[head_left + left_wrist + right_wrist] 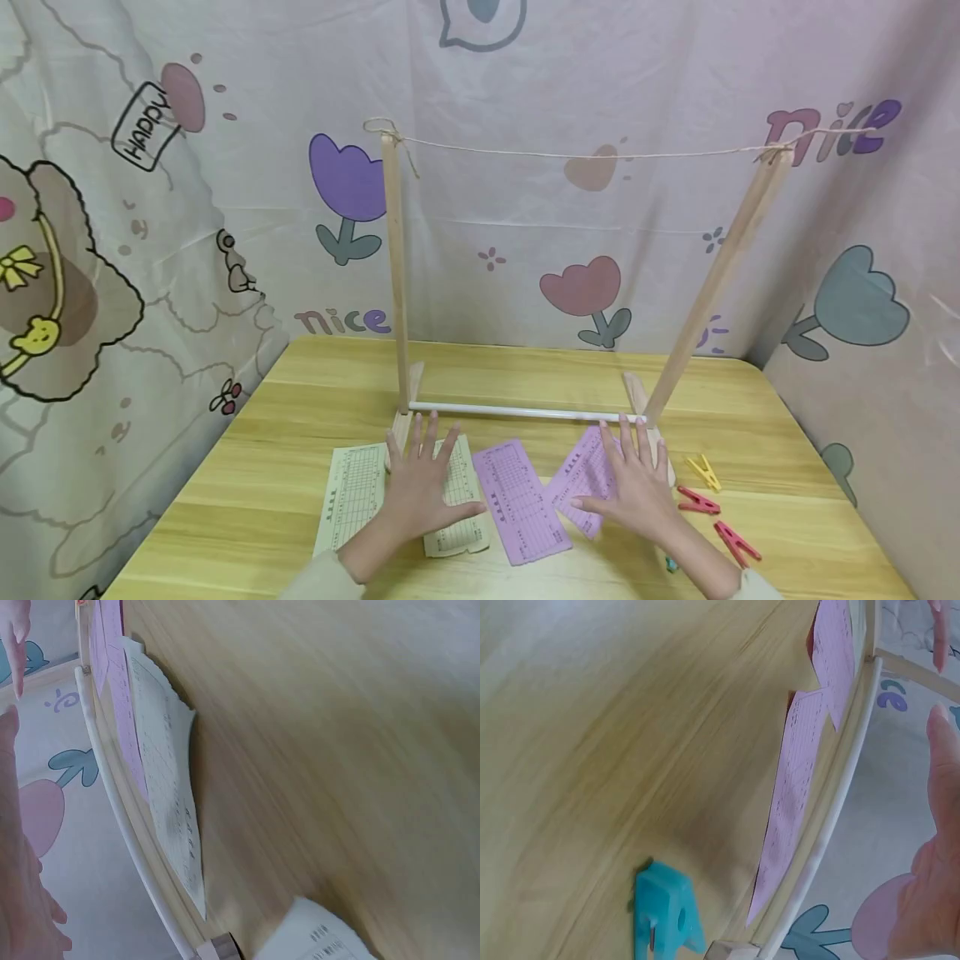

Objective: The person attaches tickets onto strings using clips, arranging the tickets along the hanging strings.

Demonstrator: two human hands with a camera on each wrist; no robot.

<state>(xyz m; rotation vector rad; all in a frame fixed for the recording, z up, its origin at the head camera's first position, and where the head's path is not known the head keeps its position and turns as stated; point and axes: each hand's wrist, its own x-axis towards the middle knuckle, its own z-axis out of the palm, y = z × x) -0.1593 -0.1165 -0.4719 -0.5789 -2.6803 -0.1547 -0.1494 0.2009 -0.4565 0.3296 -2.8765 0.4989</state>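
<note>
My left hand (420, 492) is held over two pale green printed slips, fingers spread and holding nothing. One green slip (351, 492) lies left of it; the other green slip (459, 537) is partly covered by it. To the right my right hand (639, 492), also spread and bare, overlaps a tilted purple slip (579, 483). Between the hands lies another purple slip (521, 508). Both wrist views show the hands above the tabletop, apart from the papers. A teal clothespin (662, 911) sits near the right wrist, mostly hidden by the forearm in the head view.
A wooden frame stands behind the slips: left post (396, 275), leaning right post (720, 283), white crossbar (525, 412) low down, and string (562, 155) tied across the top. At right lie a yellow clothespin (704, 472) and two pink ones. Printed curtains surround the table (247, 467).
</note>
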